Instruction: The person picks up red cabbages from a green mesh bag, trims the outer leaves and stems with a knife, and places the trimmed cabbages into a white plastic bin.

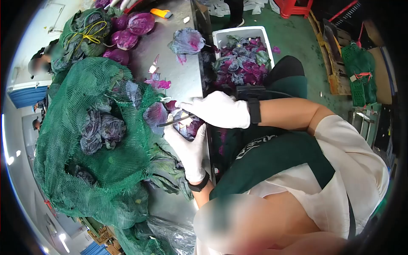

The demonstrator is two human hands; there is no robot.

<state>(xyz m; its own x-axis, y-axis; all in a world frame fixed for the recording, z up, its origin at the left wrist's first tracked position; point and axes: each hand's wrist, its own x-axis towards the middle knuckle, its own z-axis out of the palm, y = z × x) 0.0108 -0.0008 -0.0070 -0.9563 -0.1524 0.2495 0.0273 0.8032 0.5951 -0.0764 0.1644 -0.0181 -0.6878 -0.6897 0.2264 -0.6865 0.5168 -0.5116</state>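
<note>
My left hand (189, 153), in a white glove, is wrapped round a purple cabbage (193, 128) at the table's near edge. A knife (174, 120) is held in my white-gloved right hand (223, 110), its blade lying across the cabbage's pale cut end. Loose purple leaves (155, 115) rest just beyond the cabbage. Beside my hands spreads an open green mesh sack (140, 168) with several dark purple cabbages (112, 128) inside.
A white crate (267, 40) full of leaves stands beside the metal table (180, 74). Trimmed cabbages (141, 23), an orange-handled tool (161, 13) and a tied sack (85, 32) are at the far end. Another person's gloved hands (126, 4) show there. Green leaves (165, 168) lie near my left hand.
</note>
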